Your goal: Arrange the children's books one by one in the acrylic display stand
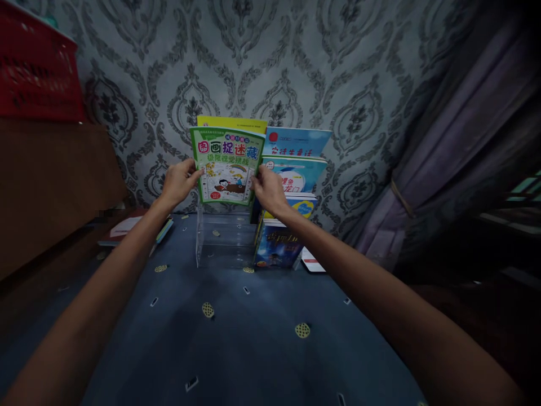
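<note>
A green children's booklet with Chinese lettering and a cartoon cover is held upright above a clear acrylic stand. My left hand grips its left edge and my right hand grips its right edge. Behind it a yellow book stands in the rack. To the right, blue-covered books sit stepped in the stand's other tiers, and a dark blue book is at the front bottom.
The stand rests on a blue patterned tablecloth against a grey damask wallpapered wall. More books lie flat at the left. A red crate tops a brown cabinet at far left. Purple curtains hang on the right.
</note>
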### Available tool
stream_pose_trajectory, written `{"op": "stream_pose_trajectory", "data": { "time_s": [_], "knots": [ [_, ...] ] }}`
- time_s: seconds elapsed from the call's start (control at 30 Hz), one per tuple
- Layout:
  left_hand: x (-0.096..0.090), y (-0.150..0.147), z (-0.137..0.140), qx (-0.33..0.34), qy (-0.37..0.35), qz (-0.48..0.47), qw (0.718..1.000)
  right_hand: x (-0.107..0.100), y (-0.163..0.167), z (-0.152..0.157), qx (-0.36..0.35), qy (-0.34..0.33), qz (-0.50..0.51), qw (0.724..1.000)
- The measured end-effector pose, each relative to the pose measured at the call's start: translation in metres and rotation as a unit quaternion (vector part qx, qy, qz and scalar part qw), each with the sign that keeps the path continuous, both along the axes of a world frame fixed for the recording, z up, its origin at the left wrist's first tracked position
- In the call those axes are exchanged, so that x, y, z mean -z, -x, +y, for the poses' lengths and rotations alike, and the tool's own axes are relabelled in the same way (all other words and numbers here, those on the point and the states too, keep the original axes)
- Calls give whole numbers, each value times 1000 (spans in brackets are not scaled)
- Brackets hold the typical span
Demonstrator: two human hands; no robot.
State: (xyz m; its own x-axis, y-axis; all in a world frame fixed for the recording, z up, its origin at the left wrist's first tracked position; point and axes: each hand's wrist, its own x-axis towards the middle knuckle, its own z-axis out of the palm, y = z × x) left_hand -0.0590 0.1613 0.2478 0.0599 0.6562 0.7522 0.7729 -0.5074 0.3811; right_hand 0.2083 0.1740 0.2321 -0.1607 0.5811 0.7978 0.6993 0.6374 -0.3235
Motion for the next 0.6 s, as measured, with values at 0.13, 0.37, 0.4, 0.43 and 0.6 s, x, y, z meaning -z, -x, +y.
{"op": "stream_pose_trajectory", "data": {
  "time_s": [0.13,0.37,0.4,0.43,0.6],
  "knots": [
    [2,2,-1,13,1,0,1000,-1,0,-6,1,12,-3,1000],
    [12,6,1,37,5,-13,999,5,0,-9,0,49,-9,999],
    [14,6,2,41,4,-17,999,7,0,-8,-2,52,-9,999],
    [15,6,2,45,0,-23,999,8,0,-8,-6,51,-8,999],
    [1,3,4,83,-37,-69,994,-4,-5,-2,-38,-24,18,999]
  ]
}}
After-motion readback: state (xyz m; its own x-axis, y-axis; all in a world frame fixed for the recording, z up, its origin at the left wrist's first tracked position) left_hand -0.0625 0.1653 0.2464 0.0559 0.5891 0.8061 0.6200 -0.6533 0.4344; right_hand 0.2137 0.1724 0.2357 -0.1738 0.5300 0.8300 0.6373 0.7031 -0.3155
